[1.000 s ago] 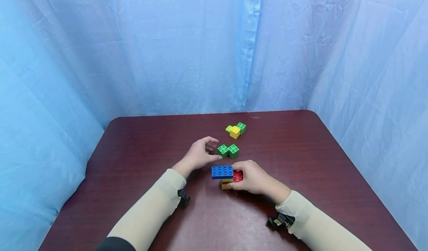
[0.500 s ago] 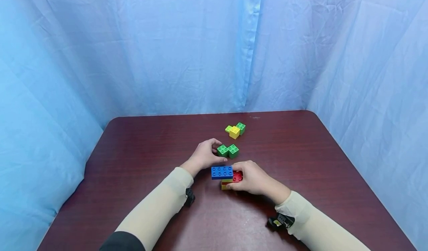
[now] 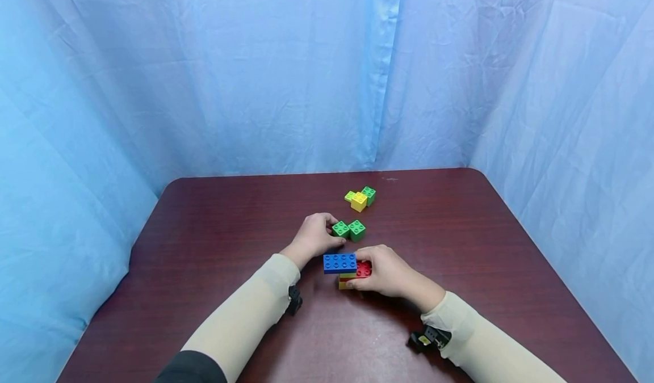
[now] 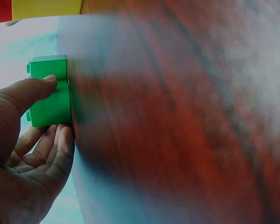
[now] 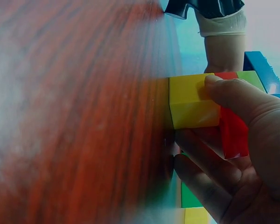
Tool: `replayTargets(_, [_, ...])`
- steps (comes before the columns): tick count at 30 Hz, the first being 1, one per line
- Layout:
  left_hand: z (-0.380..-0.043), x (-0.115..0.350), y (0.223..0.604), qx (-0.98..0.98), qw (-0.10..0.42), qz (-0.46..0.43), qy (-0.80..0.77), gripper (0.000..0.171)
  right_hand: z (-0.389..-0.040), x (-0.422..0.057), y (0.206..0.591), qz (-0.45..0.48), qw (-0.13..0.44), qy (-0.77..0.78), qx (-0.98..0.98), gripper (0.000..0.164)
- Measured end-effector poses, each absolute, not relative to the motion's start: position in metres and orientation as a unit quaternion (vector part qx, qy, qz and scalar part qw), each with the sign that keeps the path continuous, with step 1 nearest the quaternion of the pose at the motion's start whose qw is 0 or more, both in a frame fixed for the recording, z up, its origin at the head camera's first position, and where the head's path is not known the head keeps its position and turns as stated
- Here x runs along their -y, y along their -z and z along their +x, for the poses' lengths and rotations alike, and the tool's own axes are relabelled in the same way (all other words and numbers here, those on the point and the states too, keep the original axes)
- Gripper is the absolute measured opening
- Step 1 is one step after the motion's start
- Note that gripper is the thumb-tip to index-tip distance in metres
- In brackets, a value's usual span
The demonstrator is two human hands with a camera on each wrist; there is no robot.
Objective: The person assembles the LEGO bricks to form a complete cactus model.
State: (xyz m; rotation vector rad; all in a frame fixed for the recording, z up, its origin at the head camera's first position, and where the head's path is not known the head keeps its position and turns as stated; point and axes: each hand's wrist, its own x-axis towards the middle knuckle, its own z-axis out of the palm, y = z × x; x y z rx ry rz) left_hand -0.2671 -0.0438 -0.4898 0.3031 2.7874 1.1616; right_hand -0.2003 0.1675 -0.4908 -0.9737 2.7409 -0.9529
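Note:
My left hand (image 3: 313,235) grips the left one of two green bricks (image 3: 340,230) on the table; in the left wrist view its thumb lies on the green side (image 4: 51,109) and the fingers are bent behind. The other green brick (image 3: 357,231) sits corner to corner with it. Nearer to me, my right hand (image 3: 386,270) holds a small brick stack by its right side. A blue brick (image 3: 339,263) tops this stack and juts left. Under it come a thin lime layer, a red brick (image 5: 234,133) and a yellow brick (image 5: 194,113) at the bottom.
Farther back on the dark red table (image 3: 245,207) lie a yellow brick (image 3: 359,202), a green brick (image 3: 369,194) and a small lime brick (image 3: 349,196), close together. Blue curtains (image 3: 286,88) hang behind and at both sides of the table.
My left hand has moved right to the left green brick, and its thumb and fingers have closed on it. The right hand and the stack have stayed in place.

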Motion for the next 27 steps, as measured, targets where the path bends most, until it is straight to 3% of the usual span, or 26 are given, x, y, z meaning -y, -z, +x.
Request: replayTargets(27, [-0.2706,0.0489,0.4947,-0.912,0.049,0.116,-0.391,0.027,-0.2032,-0.1684,0.4890,-0.318,0.047,0.310,-0.895,0.026])
